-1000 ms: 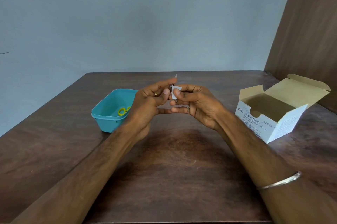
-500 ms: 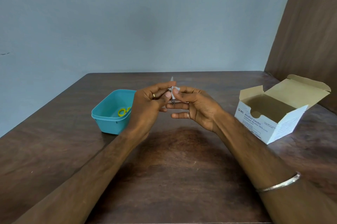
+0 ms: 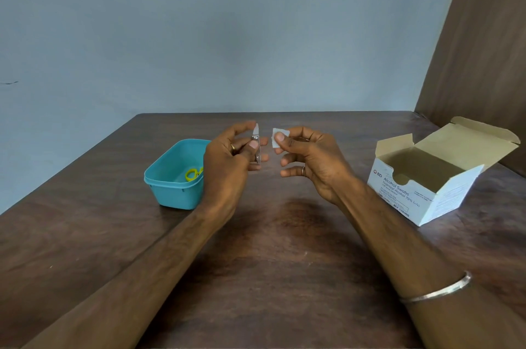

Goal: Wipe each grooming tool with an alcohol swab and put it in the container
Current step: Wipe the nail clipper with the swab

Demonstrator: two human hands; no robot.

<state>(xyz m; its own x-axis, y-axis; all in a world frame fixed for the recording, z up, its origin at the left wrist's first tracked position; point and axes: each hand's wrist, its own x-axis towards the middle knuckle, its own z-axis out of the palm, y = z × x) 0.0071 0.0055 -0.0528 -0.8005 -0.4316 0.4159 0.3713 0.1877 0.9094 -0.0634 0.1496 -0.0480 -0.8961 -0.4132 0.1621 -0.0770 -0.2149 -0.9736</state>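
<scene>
On the table [image 3: 284,277], the container [image 3: 173,192] sits at ten o'clock from the middle and the swab box [image 3: 427,195] at two o'clock. Between them, above the table, the left hand [image 3: 227,161] holds a nail clipper [image 3: 257,146] (upright) just left of the swab [image 3: 276,137] in the right hand [image 3: 310,161]. Scissors [image 3: 193,173] lie in the container.

We see the hands now parted: the right hand [image 3: 307,161] draws the white swab [image 3: 277,137] off the metal nail clipper [image 3: 256,146], which the left hand [image 3: 227,169] holds nearer the container's side.
</scene>
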